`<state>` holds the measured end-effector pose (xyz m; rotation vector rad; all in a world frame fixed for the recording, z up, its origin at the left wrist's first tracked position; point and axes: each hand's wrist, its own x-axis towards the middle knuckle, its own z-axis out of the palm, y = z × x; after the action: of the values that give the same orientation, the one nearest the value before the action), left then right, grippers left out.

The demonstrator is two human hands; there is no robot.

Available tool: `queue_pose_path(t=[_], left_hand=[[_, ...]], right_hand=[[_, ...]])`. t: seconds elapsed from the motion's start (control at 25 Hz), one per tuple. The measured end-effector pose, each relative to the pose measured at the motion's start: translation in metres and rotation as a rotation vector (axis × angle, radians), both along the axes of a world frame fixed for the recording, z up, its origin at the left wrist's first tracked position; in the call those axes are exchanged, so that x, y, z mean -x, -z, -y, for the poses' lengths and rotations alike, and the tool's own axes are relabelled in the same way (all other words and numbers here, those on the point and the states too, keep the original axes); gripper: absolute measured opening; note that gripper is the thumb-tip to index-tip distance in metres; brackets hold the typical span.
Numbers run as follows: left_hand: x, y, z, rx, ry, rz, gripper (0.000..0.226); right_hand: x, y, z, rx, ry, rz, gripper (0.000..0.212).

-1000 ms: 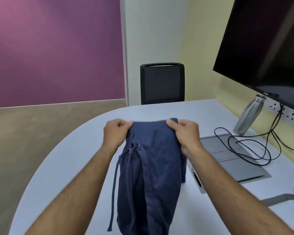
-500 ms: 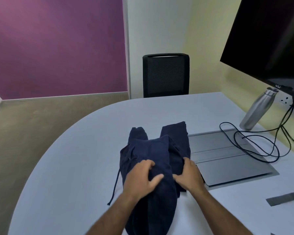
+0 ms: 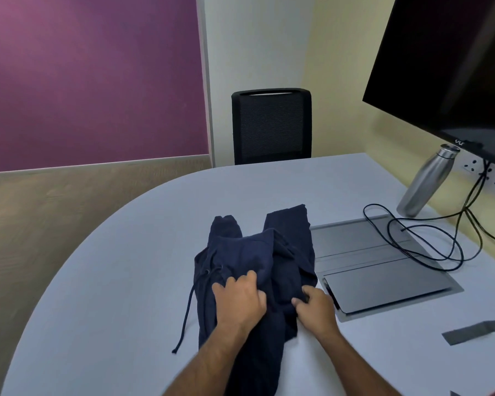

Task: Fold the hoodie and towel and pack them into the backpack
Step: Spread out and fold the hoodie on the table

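Left hand (image 3: 239, 300): fingers curled, gripping a bunch of the hoodie (image 3: 255, 270) cloth.
Right hand (image 3: 316, 308): fingers curled, pinching the hoodie's right edge.
Hoodie: navy, part-folded, on the table (image 3: 112, 281), drawstring (image 3: 185, 318) trailing left.
Bottle (image 3: 426, 181): steel, far right.
Writing: small logo on the monitor (image 3: 452, 67) bezel, unreadable.

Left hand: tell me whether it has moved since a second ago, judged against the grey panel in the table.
Yes. The left hand has come back toward the person, from the hoodie's far edge to its near part, level with the panel's near end.
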<state>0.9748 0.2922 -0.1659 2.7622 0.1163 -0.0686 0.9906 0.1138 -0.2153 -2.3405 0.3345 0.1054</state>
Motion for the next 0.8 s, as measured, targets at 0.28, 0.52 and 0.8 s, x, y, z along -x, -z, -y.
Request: queue_pose_path(t=[0.28,0.52,0.8], left_hand=[[-0.018,-0.029,-0.103,0.153,-0.341,0.25,0.011],[-0.017,-0.054,-0.202,0.09,-0.628,0.405,0.014],[-0.009,-0.076,-0.241,0.099,-0.805,0.567,0.008]], right_hand=[[-0.024,-0.05,0.03,-0.072,0.232,0.438,0.02],[-0.052,-0.135,0.066,-0.297,0.607,0.72,0.043],[-0.059,-0.194,0.098,-0.279,0.595,0.999,0.05]])
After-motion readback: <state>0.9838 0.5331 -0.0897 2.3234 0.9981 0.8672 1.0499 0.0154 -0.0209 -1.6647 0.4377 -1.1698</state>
